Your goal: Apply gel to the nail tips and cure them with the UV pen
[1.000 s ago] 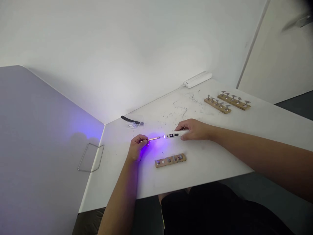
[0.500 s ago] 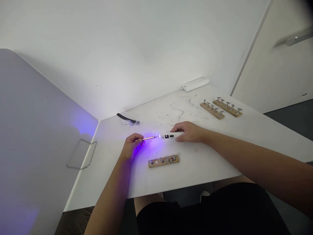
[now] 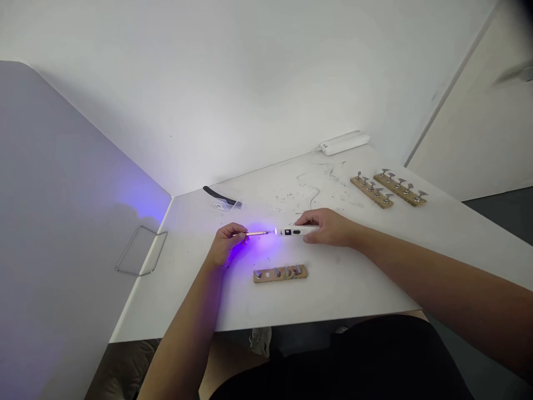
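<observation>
Held a bit left of the middle of the frame, between narrow, pinched fingers of the left hand (image 3: 228,244): a thin pink-gold stick (image 3: 255,233); long side running left to right, almost level, tip sticking out to the right of those fingers; closed around the back part of a white lamp (image 3: 300,229), just right of the middle: the right hand (image 3: 328,226), thumb on the near edge, fingers on the far edge; lit end (image 3: 275,231) facing left, straight at the tip; touching or a tiny bit apart, hard to tell; stick and lamp nearly in one line, with the left hand looking a little nearer to the tip; purple light on the left fingers and on the white table (image 3: 333,289).

Below, in the lower middle: a wooden strip (image 3: 272,277), also running left to right, bearing four little stands (image 3: 287,271) and one round white spot (image 3: 267,274); at right, two more rows side by side, a shorter board (image 3: 372,192) and a longer board (image 3: 400,189), with five stands on each; left of the middle, above the left hand, a see-through packet (image 3: 220,206) by a black curved bar (image 3: 219,195); inside the packet, too small to tell.
</observation>
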Motion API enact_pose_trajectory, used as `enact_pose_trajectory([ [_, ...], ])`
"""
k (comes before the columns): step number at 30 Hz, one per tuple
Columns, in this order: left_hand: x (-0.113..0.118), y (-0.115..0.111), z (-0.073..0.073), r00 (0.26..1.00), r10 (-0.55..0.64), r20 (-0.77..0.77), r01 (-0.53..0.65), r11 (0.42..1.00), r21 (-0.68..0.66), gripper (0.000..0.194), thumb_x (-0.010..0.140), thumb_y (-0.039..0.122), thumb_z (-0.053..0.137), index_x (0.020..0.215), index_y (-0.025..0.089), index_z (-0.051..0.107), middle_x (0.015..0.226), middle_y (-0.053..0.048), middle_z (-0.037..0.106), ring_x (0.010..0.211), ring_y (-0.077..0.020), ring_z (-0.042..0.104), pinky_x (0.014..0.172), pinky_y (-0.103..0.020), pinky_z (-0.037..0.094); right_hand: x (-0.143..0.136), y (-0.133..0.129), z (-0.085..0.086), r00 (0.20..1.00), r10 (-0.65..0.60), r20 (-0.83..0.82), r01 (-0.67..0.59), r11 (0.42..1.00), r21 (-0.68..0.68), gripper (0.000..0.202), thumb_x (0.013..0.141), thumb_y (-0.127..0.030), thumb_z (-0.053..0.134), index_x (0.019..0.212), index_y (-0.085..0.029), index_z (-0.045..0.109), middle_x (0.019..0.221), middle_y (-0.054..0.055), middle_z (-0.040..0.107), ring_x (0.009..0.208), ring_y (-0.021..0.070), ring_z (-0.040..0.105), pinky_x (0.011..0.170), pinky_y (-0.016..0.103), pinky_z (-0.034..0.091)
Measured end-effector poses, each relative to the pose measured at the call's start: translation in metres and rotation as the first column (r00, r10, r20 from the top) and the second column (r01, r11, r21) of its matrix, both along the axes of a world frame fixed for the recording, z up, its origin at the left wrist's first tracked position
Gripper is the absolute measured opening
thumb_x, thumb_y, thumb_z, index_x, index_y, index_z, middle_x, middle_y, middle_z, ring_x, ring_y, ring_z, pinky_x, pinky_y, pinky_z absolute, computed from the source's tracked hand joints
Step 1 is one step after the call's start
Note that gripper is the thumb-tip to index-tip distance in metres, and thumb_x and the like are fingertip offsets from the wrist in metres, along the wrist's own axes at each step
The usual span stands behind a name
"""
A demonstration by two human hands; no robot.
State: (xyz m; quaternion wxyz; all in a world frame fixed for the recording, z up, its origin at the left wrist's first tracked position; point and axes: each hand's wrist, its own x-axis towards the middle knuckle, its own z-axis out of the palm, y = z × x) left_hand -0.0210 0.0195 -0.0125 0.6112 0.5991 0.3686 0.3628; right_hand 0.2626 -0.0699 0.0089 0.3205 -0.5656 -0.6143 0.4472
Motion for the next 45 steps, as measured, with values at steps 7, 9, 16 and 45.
enact_pose_trajectory([
  [7, 0.0021, -0.0020, 0.0031, 1.000, -0.005, -0.021, 0.006, 0.999, 0.031, 0.011, 0.066, 0.019, 0.066, 0.075, 0.015, 0.063, 0.059, 0.000, 0.062, 0.054, -0.0094, 0.052, 0.055, -0.023, 0.036, 0.0007, 0.0004, 0.0001, 0.999, 0.019, 0.034, -0.019, 1.000, 0.000, 0.033, 0.063, -0.025, 0.064, 0.095, -0.019, 0.063, 0.096, 0.005, 0.065, 0.088, 0.0210, 0.060, 0.078, 0.033, 0.047],
  [9, 0.0021, -0.0018, 0.0025, 1.000, -0.008, -0.012, 0.009, 0.999, 0.040, 0.011, 0.066, 0.019, 0.067, 0.075, 0.015, 0.063, 0.059, 0.000, 0.062, 0.055, -0.0095, 0.052, 0.055, -0.023, 0.036, 0.0013, 0.0010, -0.0015, 0.999, 0.030, 0.037, -0.030, 1.000, 0.004, 0.032, 0.064, -0.025, 0.064, 0.095, -0.020, 0.063, 0.096, 0.005, 0.065, 0.087, 0.0208, 0.061, 0.078, 0.033, 0.047],
  [16, 0.0015, -0.0021, 0.0019, 1.000, -0.001, -0.002, 0.001, 0.999, 0.047, 0.014, 0.064, 0.021, 0.068, 0.075, 0.014, 0.063, 0.059, -0.001, 0.061, 0.054, -0.0105, 0.052, 0.056, -0.025, 0.038, 0.0011, 0.0008, -0.0015, 1.000, 0.015, 0.022, -0.015, 1.000, -0.006, 0.032, 0.063, -0.026, 0.065, 0.095, -0.021, 0.064, 0.097, 0.005, 0.066, 0.088, 0.0225, 0.061, 0.079, 0.035, 0.047],
  [45, 0.0005, 0.0001, -0.0042, 0.994, -0.039, 0.103, 0.037, 0.999, 0.012, 0.012, 0.063, 0.014, 0.066, 0.075, 0.012, 0.064, 0.061, -0.002, 0.061, 0.056, -0.0104, 0.052, 0.058, -0.025, 0.041, -0.0028, 0.0000, 0.0005, 0.998, 0.031, 0.050, -0.030, 0.999, -0.035, 0.034, 0.066, -0.026, 0.063, 0.099, -0.019, 0.061, 0.099, 0.005, 0.066, 0.090, 0.0215, 0.062, 0.079, 0.034, 0.050],
])
